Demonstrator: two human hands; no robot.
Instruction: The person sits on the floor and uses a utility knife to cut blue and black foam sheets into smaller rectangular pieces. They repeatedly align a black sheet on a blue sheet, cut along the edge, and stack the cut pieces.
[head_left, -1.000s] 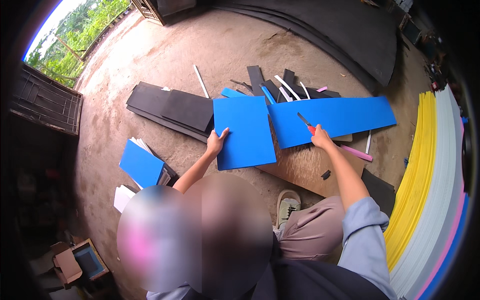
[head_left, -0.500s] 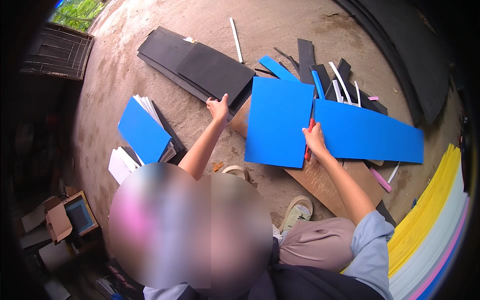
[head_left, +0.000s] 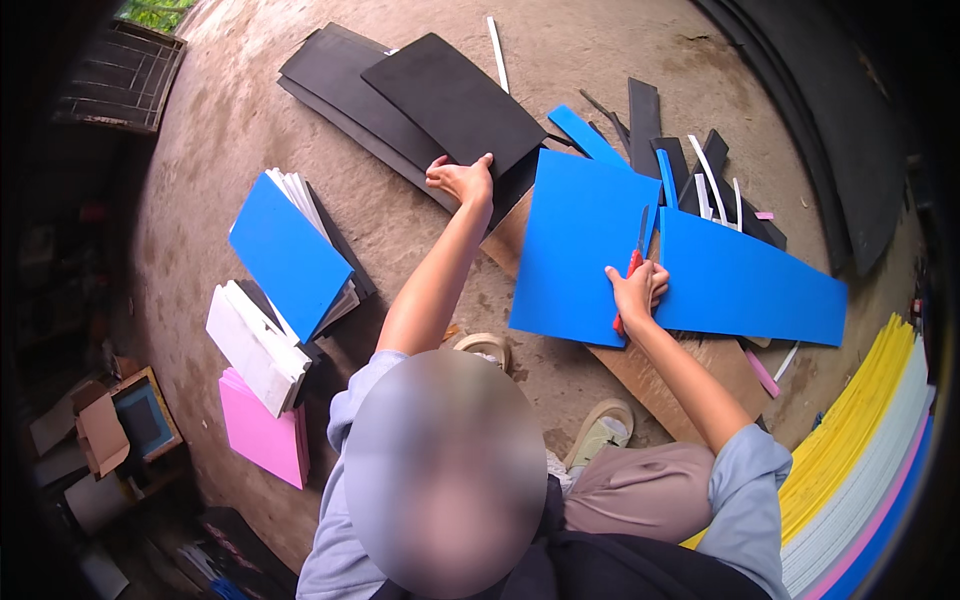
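My right hand (head_left: pixel 640 292) is closed round a red-handled utility knife (head_left: pixel 635 264), its long blade pointing away over a blue sheet (head_left: pixel 570 240). Under and beside that hand, the blue sheet lies next to a longer, tapering blue piece (head_left: pixel 750 275), with a narrow gap between them. My left hand (head_left: pixel 463 182) grips the near corner of a black sheet (head_left: pixel 455 105), thumb on top and the other fingers partly hidden. That sheet lies askew on a stack of black sheets (head_left: pixel 335 85). A brown board (head_left: pixel 690 385) is beneath the blue pieces.
Black, blue and white offcut strips (head_left: pixel 700 185) lie heaped beyond the blue pieces. At left are stacks of blue-topped (head_left: pixel 290 250), white (head_left: pixel 255 340) and pink sheets (head_left: pixel 265 430). Yellow sheets (head_left: pixel 850 420) stand at right. Large black sheets (head_left: pixel 840 120) lie far right.
My left hand has turned the top black sheet askew and shifted it slightly away. The knife in my right hand now shows its blade over the blue sheet. The view has shifted, revealing the pink stack.
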